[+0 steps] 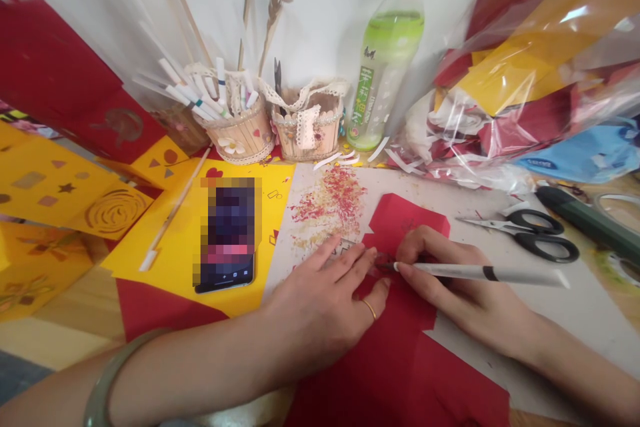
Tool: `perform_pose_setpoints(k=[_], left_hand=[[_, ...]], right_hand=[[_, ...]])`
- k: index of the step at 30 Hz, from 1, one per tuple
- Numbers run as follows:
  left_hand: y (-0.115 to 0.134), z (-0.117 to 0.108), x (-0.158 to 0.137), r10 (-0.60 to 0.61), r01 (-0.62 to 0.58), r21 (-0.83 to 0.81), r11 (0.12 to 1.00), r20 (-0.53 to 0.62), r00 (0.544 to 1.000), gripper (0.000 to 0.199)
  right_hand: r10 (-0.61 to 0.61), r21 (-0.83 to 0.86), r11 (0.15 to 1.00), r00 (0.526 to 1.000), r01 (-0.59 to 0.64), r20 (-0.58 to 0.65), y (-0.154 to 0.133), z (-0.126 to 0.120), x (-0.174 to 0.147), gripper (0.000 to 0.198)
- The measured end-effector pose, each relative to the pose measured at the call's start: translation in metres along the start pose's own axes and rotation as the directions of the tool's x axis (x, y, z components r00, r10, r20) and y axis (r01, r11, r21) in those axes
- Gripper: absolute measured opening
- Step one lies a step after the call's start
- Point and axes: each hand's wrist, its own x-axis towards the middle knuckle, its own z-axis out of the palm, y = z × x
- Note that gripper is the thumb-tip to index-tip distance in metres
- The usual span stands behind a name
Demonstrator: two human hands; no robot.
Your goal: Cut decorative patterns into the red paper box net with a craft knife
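My right hand (453, 290) pinches a slim white pen (465, 271) with a black band; its tip points left onto folded red paper (407, 213). My left hand (333, 293) lies flat with its fingers spread, pressing a clear stencil (344, 250) with small cut-out shapes against the paper. A ring is on one finger. The tip touches down close to the left fingertips, though the exact mark under it is hard to make out. More red paper (395, 373) spreads toward me under my hands.
A phone (233, 230) lies on yellow paper (165, 240) to the left, beside a thin stick (175, 213). Behind stand two decorated pots (237, 137) and a green drink bottle (387, 53). Scissors (535, 230), a dark green cutter (580, 213) and a clear bag of paper scraps (510, 93) are at right.
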Motion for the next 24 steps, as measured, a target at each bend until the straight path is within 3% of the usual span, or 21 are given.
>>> perform_pose_setpoints(k=[17, 24], left_hand=[[0.0, 0.0015, -0.0015, 0.013, -0.013, 0.023, 1.0, -0.002, 1.0, 0.031], [0.0, 0.0021, -0.0019, 0.019, -0.019, 0.017, 1.0, 0.001, 1.0, 0.031]], right_hand=[[-0.004, -0.116, 0.993, 1.0, 0.001, -0.023, -0.0049, -0.0019, 0.0025, 0.018], [-0.059, -0.163, 0.985, 0.998, 0.056, -0.013, -0.0067, -0.0041, 0.0033, 0.02]])
